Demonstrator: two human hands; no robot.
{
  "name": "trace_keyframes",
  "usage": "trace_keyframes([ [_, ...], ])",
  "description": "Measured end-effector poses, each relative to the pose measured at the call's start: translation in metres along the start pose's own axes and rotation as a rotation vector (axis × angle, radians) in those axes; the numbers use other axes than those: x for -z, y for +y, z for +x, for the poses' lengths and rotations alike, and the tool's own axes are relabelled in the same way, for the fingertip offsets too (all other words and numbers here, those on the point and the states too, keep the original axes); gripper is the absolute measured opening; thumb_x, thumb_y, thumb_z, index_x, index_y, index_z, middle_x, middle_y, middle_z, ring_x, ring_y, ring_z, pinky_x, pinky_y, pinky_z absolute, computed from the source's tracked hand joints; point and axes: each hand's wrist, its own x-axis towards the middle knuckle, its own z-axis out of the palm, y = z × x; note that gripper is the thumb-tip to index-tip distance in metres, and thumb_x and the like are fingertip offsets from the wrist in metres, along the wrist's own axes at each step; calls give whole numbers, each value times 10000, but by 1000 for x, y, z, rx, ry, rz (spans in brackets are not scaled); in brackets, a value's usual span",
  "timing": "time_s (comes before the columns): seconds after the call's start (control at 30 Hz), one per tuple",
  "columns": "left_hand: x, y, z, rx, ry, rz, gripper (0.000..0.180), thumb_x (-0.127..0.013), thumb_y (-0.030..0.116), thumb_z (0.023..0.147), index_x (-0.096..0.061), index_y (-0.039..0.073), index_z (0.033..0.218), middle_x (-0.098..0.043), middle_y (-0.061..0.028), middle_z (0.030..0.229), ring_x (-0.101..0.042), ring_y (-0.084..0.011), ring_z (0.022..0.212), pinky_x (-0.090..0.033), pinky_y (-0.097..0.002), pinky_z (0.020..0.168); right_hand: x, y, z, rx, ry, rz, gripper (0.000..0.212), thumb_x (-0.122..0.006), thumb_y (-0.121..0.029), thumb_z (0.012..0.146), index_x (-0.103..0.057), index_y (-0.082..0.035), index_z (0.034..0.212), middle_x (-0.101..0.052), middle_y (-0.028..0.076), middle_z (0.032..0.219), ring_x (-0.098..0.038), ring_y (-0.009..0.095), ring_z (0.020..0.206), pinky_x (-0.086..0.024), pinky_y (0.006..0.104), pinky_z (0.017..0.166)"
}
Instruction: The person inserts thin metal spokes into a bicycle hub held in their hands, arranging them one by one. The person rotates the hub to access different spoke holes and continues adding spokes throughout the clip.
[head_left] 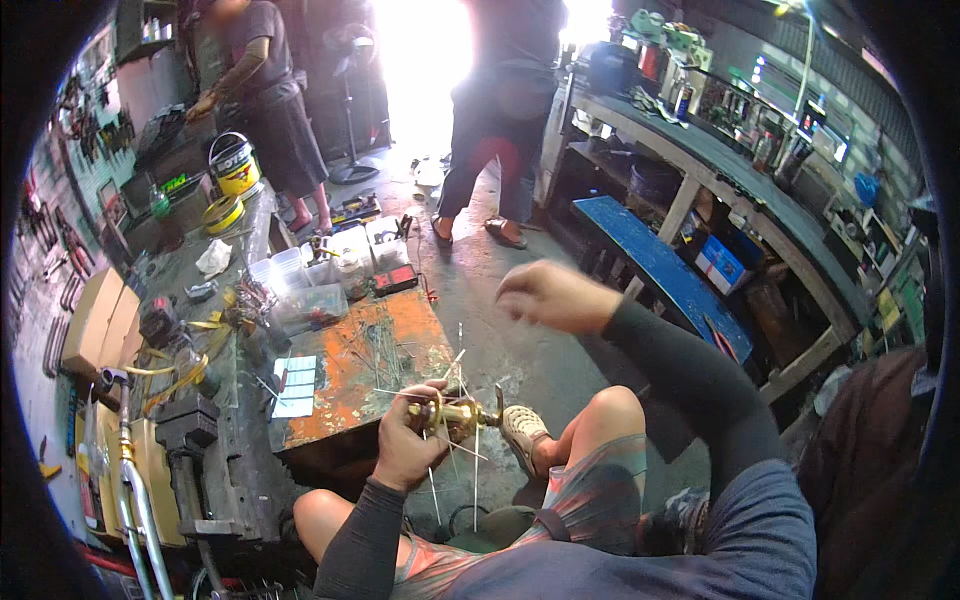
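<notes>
In my left hand (pixel 403 447) is a gold-coloured wheel hub (pixel 463 418), gripped at its left end above my lap. Several thin metal spokes stick out of the hub, some hanging down and others pointing up and sideways. My right hand (pixel 562 297) is raised well above and to the right of the hub, apart from it. Its fingers look bent but are smeared by motion, so I cannot make out whether anything is in them. More loose spokes (pixel 378 350) lie in a pile on the worn orange bench top (pixel 425 320) just beyond my left hand.
Clear plastic bins (pixel 350 245) and a red-and-black case (pixel 395 280) stand behind the spokes. A bench vise (pixel 188 425) is at left. A blue bench (pixel 650 260) stands right, before a long workbench (pixel 740 165). Two people (pixel 262 90) stand farther off.
</notes>
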Motion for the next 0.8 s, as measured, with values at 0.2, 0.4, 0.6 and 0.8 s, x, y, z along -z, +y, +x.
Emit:
trace_keyframes([
  [0.2, 23, -16, 1, -102, 86, -168, 574, -719, -72, 830, -560, 59, 1365, -653, -158, 1487, -694, -217, 1240, -585, -384, 1079, -88, 12, -55, 19, 283, 96, 225, -758, -110, 979, -799, -18, 1180, -795, 180, 1081, -773, 296, 979, -598, 410, 877],
  [0.4, 6, -18, 3, -165, 61, -63, 597, -720, -87, 826, -594, 39, 1396, -658, -162, 1486, -697, -223, 1257, -580, -382, 1089, -150, -5, -56, -37, 426, 138, 208, -802, -73, 949, -813, -52, 1156, -745, 130, 989, -725, 245, 855, -573, 362, 774],
  [0.6, -3, -2, 3, -206, -71, 132, 669, -743, -132, 799, -574, 16, 1429, -680, -171, 1460, -695, -237, 1304, -594, -377, 1092, -151, 16, -68, 4, 346, 322, 185, -747, -122, 997, -805, -37, 1152, -760, 166, 1001, -760, 283, 907, -586, 390, 793],
  [0.8, -9, 3, -3, -125, -104, -39, 701, -758, -129, 797, -534, 21, 1444, -687, -180, 1448, -694, -245, 1316, -586, -391, 1106, -147, 6, -73, -291, 327, 367, 177, -767, -148, 1006, -801, -2, 1100, -790, 201, 933, -783, 292, 848, -586, 410, 762],
])
